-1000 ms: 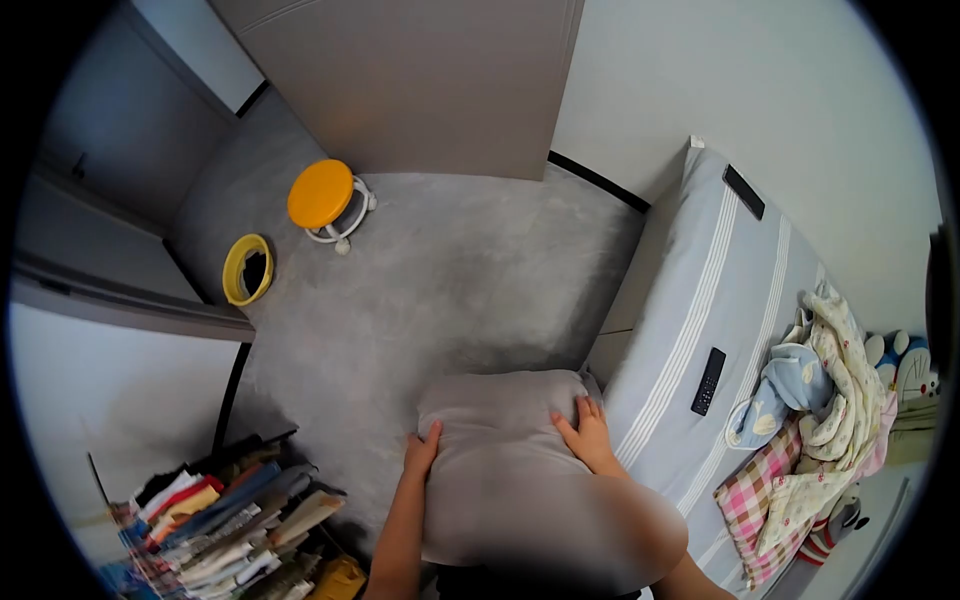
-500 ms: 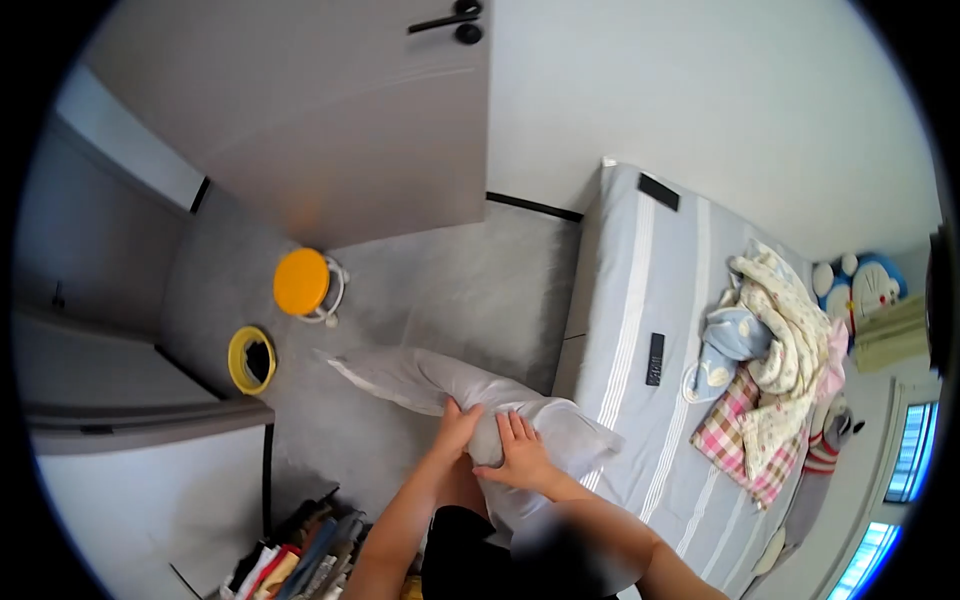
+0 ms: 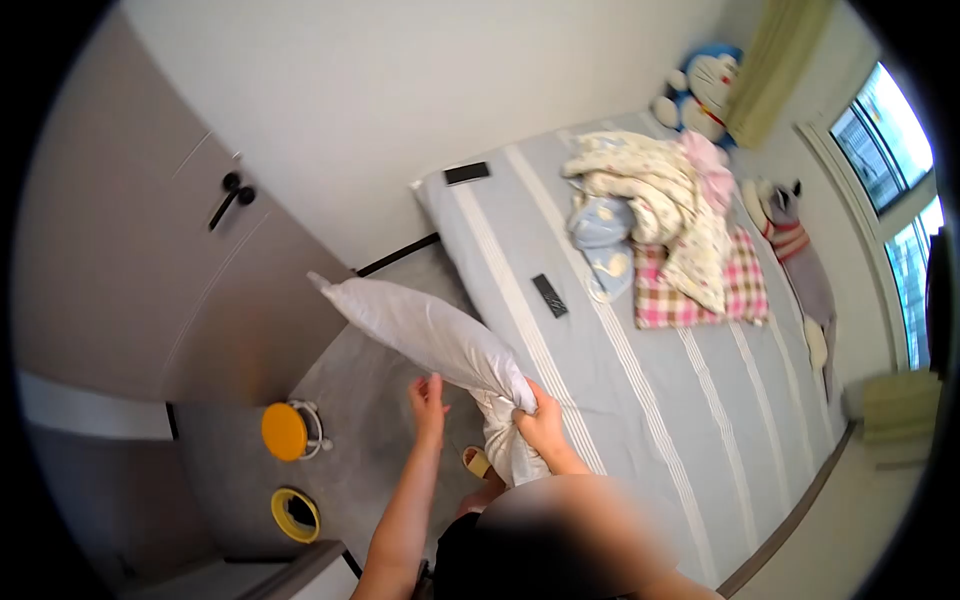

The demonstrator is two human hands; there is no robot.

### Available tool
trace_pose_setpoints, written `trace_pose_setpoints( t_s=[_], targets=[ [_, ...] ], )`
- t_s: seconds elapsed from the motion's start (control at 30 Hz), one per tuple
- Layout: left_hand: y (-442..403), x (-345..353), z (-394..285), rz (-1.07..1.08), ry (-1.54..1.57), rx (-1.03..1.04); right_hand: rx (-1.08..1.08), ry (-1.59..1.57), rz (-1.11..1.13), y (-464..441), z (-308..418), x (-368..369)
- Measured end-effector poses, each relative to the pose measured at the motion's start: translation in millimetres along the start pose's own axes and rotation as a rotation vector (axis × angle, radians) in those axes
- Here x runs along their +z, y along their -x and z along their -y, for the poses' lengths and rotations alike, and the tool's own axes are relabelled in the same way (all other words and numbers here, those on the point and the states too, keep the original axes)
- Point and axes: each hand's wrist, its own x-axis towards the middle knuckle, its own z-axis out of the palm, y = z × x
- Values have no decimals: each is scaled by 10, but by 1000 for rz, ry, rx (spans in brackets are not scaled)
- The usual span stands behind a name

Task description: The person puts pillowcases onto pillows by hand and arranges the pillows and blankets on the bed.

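Observation:
A pale grey pillow [image 3: 420, 325] with a slight sheen hangs in front of me, slanting toward the door. Its near part is gathered into crumpled whitish fabric [image 3: 505, 425] that drops toward my body. My right hand [image 3: 543, 425] is closed around the bunched edge of the pillow, at the bed's side. Just below the pillow's left part, my left hand [image 3: 430, 408] holds nothing, its fingers partly curled and apart. Whether its fingertips touch the fabric I cannot tell.
To the right is a striped grey bed [image 3: 620, 400] with a phone [image 3: 466, 173], a remote control [image 3: 550, 296], a floral blanket [image 3: 640, 170], a checked pillow [image 3: 655, 305] and plush toys. On the floor at left stand an orange stool [image 3: 285, 432] and a yellow basin [image 3: 283, 520], near a door [image 3: 150, 270].
My view has turned right toward the bed. My left hand has come off the pillow. My right hand has gone from lying spread on it to gripping its edge, and the pillow has swung upward.

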Motion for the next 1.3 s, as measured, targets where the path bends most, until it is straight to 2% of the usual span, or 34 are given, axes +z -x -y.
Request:
trace_pose_setpoints(
  t_s=[0.1, 0.23, 0.3, 0.33, 0.43, 0.53, 0.63, 0.67, 0.77, 0.87, 0.9, 0.97, 1.0, 1.1, 1.13, 1.23, 1.3],
  targets=[
    [231, 358, -199, 247, 258, -203, 58, -176, -37, 191, -156, -495],
    [706, 1439, -434, 607, -1, 144, 270, -515, -258, 625, -678, -1289],
    [1010, 2018, -291, 807, -41, 216, 344, -630, -379, 916, -926, -1801],
    [1177, 2216, -166, 905, -62, 247, 450, -576, -339, 1150, -1378, -2008],
    [1540, 2678, 445, 1043, -91, 254, 546, -545, -335, 1770, -2091, -2589],
    [1777, 2808, 1050, 968, -371, 200, 716, -707, -560, 2231, -2429, -2871],
    [1733, 2781, 1696, 901, -693, 181, 843, -238, -552, 2633, -3246, -2935],
    [1660, 2775, 1874, 878, -802, 180, 904, -159, -489, 2691, -3320, -3063],
    [1426, 2761, 2267, 826, -1084, 334, 1020, 147, -463, 2829, -3558, -3172],
    [1297, 2811, 2475, 695, -1216, 602, 1117, 314, -326, 2782, -3458, -3139],
    [1218, 2807, 2540, 779, -1101, 555, 1173, 359, -296, 2740, -3387, -3092],
    [1036, 2815, 2715, 952, -869, 442, 1038, 115, -277, 2773, -3573, -2982],
    [970, 2847, 2861, 1046, -740, 176, 966, 1, -276, 2828, -3624, -2955],
    [1484, 3023, 2493, 1082, -1124, 308, 973, 263, -443, 2652, -3280, -2964],
    [1671, 3079, 2448, 968, -1185, 398, 983, 270, -543, 2691, -3132, -3005],
    [2304, 3308, 2330, 834, -906, 600, 943, 326, -836, 2892, -2836, -3292],
    [2718, 3520, 2314, 932, -682, 637, 850, 413, -1000, 3116, -2788, -3497]
  ],
)
